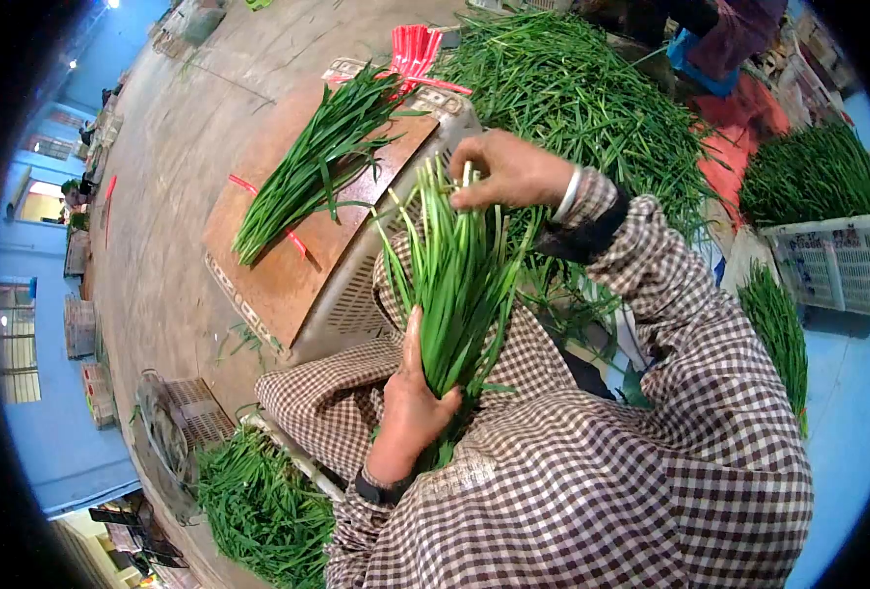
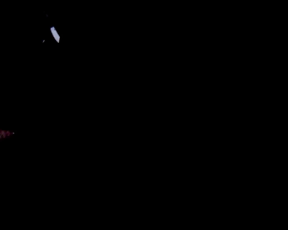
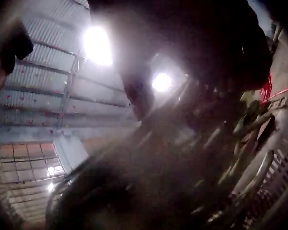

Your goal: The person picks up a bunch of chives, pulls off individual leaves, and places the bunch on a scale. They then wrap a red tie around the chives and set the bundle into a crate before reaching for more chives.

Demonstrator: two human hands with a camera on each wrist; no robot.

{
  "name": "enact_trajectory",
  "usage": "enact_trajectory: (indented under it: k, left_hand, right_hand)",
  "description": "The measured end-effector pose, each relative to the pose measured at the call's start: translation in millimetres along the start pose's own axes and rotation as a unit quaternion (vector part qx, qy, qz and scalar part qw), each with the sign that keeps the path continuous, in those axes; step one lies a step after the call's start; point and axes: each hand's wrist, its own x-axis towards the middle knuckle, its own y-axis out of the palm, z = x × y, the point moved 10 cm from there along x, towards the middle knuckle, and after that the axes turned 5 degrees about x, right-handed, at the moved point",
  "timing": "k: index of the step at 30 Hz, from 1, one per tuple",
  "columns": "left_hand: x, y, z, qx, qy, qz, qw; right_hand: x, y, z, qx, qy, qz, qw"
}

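A bunch of long green stalks (image 1: 454, 304) stands over the person's lap, pale ends up. The left hand (image 1: 413, 407) grips its lower part, thumb pointing up along the stalks. At the top, the right hand (image 1: 513, 172) has thumb and forefinger curled together around the pale stalk ends. In the right wrist view the right hand (image 3: 192, 43) is dark and blurred above the stalks (image 3: 216, 143). The left wrist view is almost wholly black. Another bunch (image 1: 307, 167) lies on a brown board (image 1: 258, 221) across red strips (image 1: 295, 240).
Under the board is a pale crate (image 1: 356, 304), with red ties (image 1: 415, 51) at its far corner. A large heap of greens (image 1: 572, 98) lies beyond the right arm. A white crate of greens (image 1: 832, 260) stands at right, loose greens (image 1: 263, 501) at lower left.
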Motion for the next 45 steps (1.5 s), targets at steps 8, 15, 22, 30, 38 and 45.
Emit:
enact_trajectory:
  k: [8,15,22,30,38,45]
  left_hand:
    - [-5.4,-36.6,-4.3,0.086,-0.032,-0.077,0.993]
    - [-2.2,-20.5,-3.2,0.142,0.023,-0.090,0.985]
    - [-3.2,-13.2,5.5,0.197,-0.052,-0.044,0.978]
    - [-2.0,-10.7,0.9,0.202,-0.065,-0.012,0.977]
    - [-0.7,-6.2,0.5,0.200,-0.045,0.009,0.979]
    - [0.8,-5.0,2.3,0.219,-0.052,0.009,0.974]
  right_hand:
    - [-29.0,-8.7,-11.8,0.164,0.019,-0.110,0.980]
    - [-43.8,-40.1,-82.0,0.054,0.067,-0.319,0.944]
    - [-43.3,-32.0,-20.3,0.366,0.110,-0.183,0.906]
    - [-26.4,41.1,-20.4,0.303,0.121,-0.023,0.945]
    - [-17.5,-22.0,-72.9,0.030,0.088,-0.129,0.987]
    - [-51.2,-137.2,-127.9,-0.333,0.300,-0.334,0.829]
